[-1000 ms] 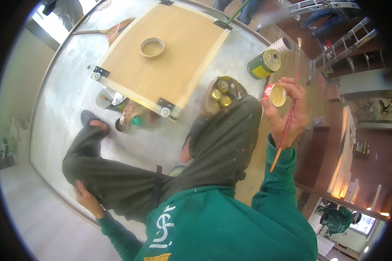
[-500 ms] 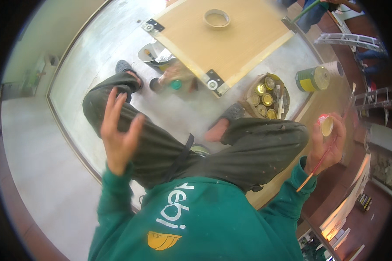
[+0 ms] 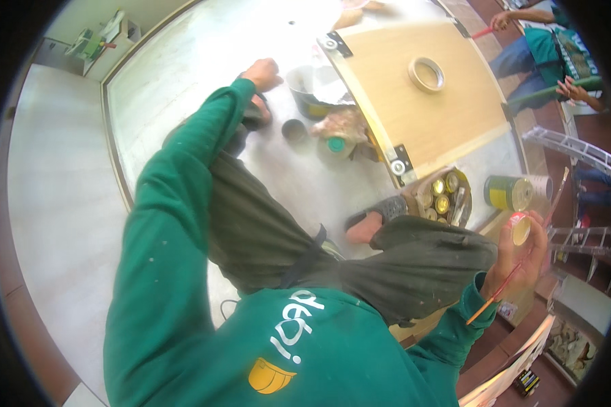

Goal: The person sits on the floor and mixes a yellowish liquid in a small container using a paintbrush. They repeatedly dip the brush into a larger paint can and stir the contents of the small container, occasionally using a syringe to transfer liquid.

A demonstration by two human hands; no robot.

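Note:
My right hand [image 3: 516, 261] is closed around a small red-sided tin [image 3: 521, 229] with a pale yellow top or inside; I cannot tell which. The same hand grips a thin paintbrush [image 3: 497, 292], red with an orange handle end, slanting across the palm with its bristles up. My left hand [image 3: 263, 74] is stretched far forward over my left foot, fingers curled, with nothing visible in them. Just right of it stands a grey bucket [image 3: 305, 81] with whitish material inside. A dark cup [image 3: 294, 131] and a green-capped container [image 3: 335, 144] beside a crumpled cloth [image 3: 339, 123] stand closer to me.
A wooden board [image 3: 387, 74] with corner casters and taped edges carries a masking tape roll [image 3: 426, 74]. Near my right foot is a bag [image 3: 424, 197] of several small tins. A large can [image 3: 506, 192] lies to the right. Ladders [image 3: 570, 146] and co-workers [image 3: 557, 54] are beyond.
My left hand has swung from above my knee, fingers spread, to reach forward near the bucket with fingers curled. My right hand still holds the tin and paintbrush. The view has shifted.

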